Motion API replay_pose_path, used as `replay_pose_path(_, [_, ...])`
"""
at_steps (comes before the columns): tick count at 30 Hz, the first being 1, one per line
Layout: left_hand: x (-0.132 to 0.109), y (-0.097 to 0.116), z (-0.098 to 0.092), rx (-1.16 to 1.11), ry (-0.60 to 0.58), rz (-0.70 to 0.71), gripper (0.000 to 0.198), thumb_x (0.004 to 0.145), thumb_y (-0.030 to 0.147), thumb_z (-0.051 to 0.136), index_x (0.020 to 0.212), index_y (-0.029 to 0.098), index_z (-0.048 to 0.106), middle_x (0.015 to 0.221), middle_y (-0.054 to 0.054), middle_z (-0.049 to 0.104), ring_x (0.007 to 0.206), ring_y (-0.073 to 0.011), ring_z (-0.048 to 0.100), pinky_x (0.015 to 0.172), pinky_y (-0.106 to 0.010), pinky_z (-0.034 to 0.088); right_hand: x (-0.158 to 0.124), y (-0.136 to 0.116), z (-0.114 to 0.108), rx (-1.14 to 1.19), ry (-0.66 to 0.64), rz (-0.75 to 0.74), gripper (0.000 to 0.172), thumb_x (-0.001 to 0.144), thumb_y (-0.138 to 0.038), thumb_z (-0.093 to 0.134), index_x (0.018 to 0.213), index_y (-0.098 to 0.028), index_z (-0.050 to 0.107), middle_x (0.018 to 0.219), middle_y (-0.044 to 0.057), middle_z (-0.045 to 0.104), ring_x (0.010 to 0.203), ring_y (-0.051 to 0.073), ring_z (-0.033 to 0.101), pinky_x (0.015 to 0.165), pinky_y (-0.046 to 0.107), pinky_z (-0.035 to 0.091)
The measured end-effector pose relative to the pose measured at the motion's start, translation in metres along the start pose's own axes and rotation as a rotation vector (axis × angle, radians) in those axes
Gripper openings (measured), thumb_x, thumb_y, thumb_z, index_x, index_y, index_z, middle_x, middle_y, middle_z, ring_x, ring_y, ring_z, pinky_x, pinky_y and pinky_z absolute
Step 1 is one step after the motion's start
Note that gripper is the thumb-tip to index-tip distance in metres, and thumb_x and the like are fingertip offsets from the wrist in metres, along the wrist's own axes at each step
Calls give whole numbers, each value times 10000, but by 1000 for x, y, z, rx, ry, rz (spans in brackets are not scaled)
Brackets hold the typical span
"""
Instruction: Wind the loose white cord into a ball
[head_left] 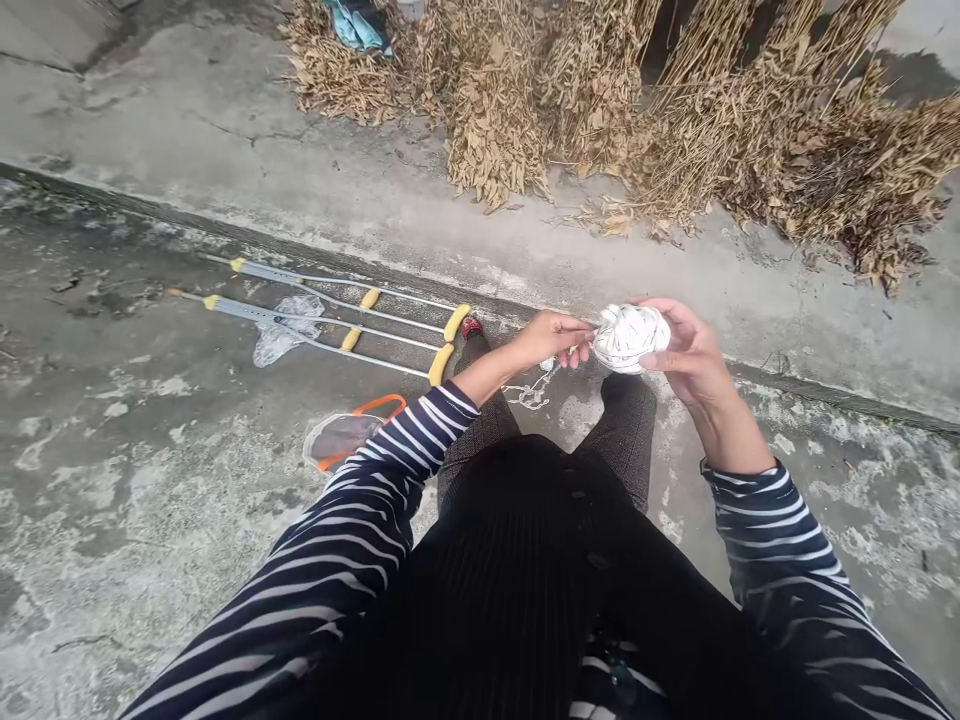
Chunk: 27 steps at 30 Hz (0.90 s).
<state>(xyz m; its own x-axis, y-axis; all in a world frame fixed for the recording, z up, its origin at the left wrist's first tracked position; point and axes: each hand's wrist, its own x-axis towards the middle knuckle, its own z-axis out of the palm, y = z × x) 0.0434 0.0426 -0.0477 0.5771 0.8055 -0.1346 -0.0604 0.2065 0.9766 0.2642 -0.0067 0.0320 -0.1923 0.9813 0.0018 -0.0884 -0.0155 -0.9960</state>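
Observation:
My right hand (694,355) is wrapped round the right side of a white ball of cord or cloth strip (631,340) with thin dark marks, held above my feet. Thumb and fingers press on it from either side. At the ball's left edge my left hand (555,338) is closed in a pinch, its fingertips touching the ball. What lies between those fingertips is too small to make out. Below the left hand, a loose white cord (531,390) trails in tangled loops on the concrete between my legs.
Two metal crutches with yellow pads (352,325) lie at the left, over a clear plastic bag (289,325). Near my left sleeve lies a mesh bag with orange handles (341,440). A low concrete step (375,220) runs across, with dried plant stalks (600,100) on it.

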Motion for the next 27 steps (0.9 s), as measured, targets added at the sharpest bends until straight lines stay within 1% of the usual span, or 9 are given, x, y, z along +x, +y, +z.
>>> replay_pose_path(2, [-2, -1, -3, 7, -42, -19, 209, 934, 274, 699, 848, 89, 742, 699, -44, 724, 548, -86, 650, 507, -179, 488, 2, -3, -3, -5, 19, -30, 618, 463, -320, 1024, 1019, -269, 759, 1156, 31, 746, 1064, 251, 691, 974, 398, 585])
replay_pose_path(5, [-7, -6, -5, -17, -84, -40, 249, 912, 328, 719, 829, 94, 731, 789, -80, 749, 667, -117, 705, 563, -201, 556, 7, -5, -9, -22, 74, -55, 587, 508, -340, 1000, 1027, -274, 734, 1078, 22, 740, 976, 243, 701, 915, 409, 595])
replay_pose_path(8, [-10, -11, -8, -45, -68, -37, 284, 893, 382, 728, 838, 104, 745, 912, -114, 771, 826, -147, 726, 663, -246, 623, 10, -12, -16, -34, 100, -46, 567, 571, -395, 959, 1066, -283, 707, 1076, 34, 735, 1039, 286, 715, 930, 466, 602])
replay_pose_path(10, [-10, -15, -11, -45, -62, -50, 305, 878, 405, 737, 803, 109, 748, 940, -121, 776, 872, -159, 725, 719, -270, 642, 12, -23, -21, -28, 120, -71, 574, 572, -415, 949, 1074, -287, 703, 1108, 42, 739, 1114, 317, 712, 959, 502, 605])
replay_pose_path(13, [-13, -22, -15, -48, -69, -88, 358, 844, 451, 770, 746, 108, 748, 857, -108, 766, 817, -154, 724, 781, -293, 646, 15, -48, -28, -13, 159, -173, 565, 547, -415, 957, 1047, -299, 719, 1179, 38, 741, 1220, 338, 684, 981, 518, 615])
replay_pose_path(18, [-35, -40, -17, -97, -112, -166, 506, 800, 613, 800, 820, 108, 769, 837, -109, 761, 774, -170, 733, 753, -314, 631, 18, -87, -36, 17, 255, -347, 424, 557, -316, 925, 940, -312, 744, 1183, 28, 740, 1291, 342, 650, 958, 512, 642])
replay_pose_path(21, [-48, -48, -21, -36, -71, -215, 471, 727, 582, 864, 804, 126, 771, 762, -75, 744, 700, -152, 703, 711, -286, 604, 20, -101, -41, 65, 326, -389, 335, 546, -234, 875, 843, -288, 731, 1122, 39, 748, 1262, 348, 660, 958, 527, 643])
replay_pose_path(23, [-51, -49, -27, 20, -28, -229, 429, 692, 542, 887, 780, 139, 769, 710, -54, 732, 647, -142, 676, 681, -273, 586, 19, -111, -44, 90, 339, -419, 286, 555, -204, 848, 802, -267, 717, 1141, 60, 749, 1273, 343, 652, 987, 521, 630])
replay_pose_path(27, [-36, -41, -47, 74, 128, -127, 404, 694, 538, 869, 725, 148, 766, 751, -59, 751, 700, -152, 685, 711, -274, 588, 11, -140, -37, 111, 316, -521, 272, 562, -188, 846, 795, -249, 720, 1217, 85, 747, 1336, 341, 621, 1045, 479, 598])
